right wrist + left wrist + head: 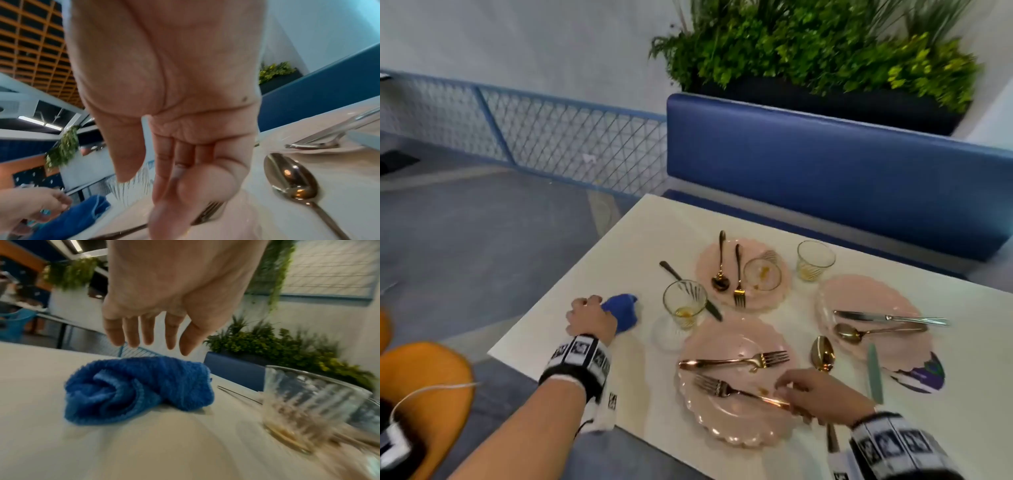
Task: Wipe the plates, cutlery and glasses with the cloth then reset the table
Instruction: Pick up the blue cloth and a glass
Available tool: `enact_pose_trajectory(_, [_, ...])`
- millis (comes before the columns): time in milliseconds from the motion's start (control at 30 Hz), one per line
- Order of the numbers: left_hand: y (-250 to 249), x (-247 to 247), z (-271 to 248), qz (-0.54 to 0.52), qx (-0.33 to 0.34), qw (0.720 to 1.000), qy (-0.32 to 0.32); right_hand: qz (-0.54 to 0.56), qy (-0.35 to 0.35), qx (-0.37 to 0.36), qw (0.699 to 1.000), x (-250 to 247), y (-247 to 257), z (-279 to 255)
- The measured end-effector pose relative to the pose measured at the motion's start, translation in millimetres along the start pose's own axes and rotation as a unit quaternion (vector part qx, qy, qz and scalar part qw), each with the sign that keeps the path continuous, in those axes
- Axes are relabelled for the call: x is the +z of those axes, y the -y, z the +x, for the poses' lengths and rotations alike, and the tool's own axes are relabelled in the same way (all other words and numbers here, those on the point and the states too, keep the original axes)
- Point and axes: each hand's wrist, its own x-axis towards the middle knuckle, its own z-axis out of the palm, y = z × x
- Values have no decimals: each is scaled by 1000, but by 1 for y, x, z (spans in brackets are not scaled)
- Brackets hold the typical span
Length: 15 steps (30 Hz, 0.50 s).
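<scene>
A crumpled blue cloth (624,310) (133,391) (72,219) lies near the white table's left edge. My left hand (589,317) (148,331) hovers just above it with fingers straight, holding nothing. My right hand (798,387) (174,170) is open over the near pink plate (722,421), its fingertips at the handle of a gold fork (726,389). A second fork (736,361) lies on the same plate. Beside the cloth stands a dirty glass (684,303) (304,410).
The far plate (756,298) holds a spoon, a fork and a tipped glass (762,274). On the right plate (876,301) lie a knife and a spoon. A gold spoon (822,353) (292,178), a teal knife (874,373) and another glass (814,260) sit on the table. A blue bench (825,178) stands behind.
</scene>
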Motion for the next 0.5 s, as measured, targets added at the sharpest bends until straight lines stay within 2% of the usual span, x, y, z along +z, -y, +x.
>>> enact_pose_trajectory(100, [3,-1,13,48,-58,993,88,-9,-5,13,1000,1,12,19])
enact_pose_trajectory(200, [8,-2,17,63,-37,986,149,-37,1,0,999,2,28,30])
enact_pose_trajectory(267, [17,2,21,-9,-21,986,163,-47,2,-7,999,1,37,35])
enact_pose_trajectory(367, [21,-2,20,-153,18,977,148,-69,-23,-43,996,-5,59,35])
enact_pose_trajectory(433, [12,-19,16,-230,43,958,163,-65,-72,-99,990,-10,77,33])
enact_pose_trajectory(500, [-8,-42,10,-274,99,934,206,-72,-144,-189,969,-15,99,33])
